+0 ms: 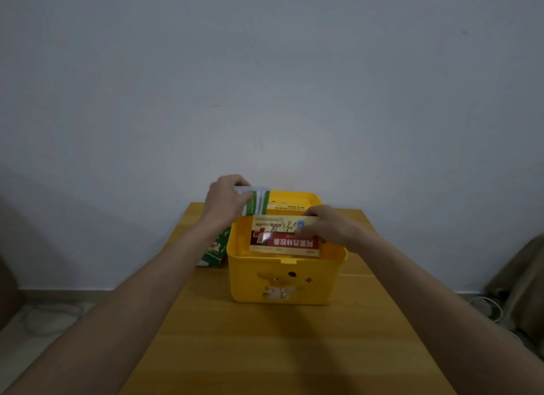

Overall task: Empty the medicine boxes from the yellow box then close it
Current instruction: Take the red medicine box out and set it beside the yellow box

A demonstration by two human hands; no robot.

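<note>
head view:
yellow box (282,280): open on the table (265,350), lid (294,200) tipped back behind it.
red-and-cream carton (285,238): lies across the box mouth, long axis left-right, print upside down to camera.
right hand (329,225): pinching the carton's right end.
left hand (225,200): gripping the green-and-white carton (256,202), raised above the box's back-left corner.
green carton (216,249): on the table, touching the box's left wall.
handling: probably light, stiff card, crushable; best gripped at the short ends.

A plain pale grey wall (265,71) filled the upper view. The wooden table (279,350) stood against it. White cables (488,306) lay on the light floor (44,335) at right.
</note>
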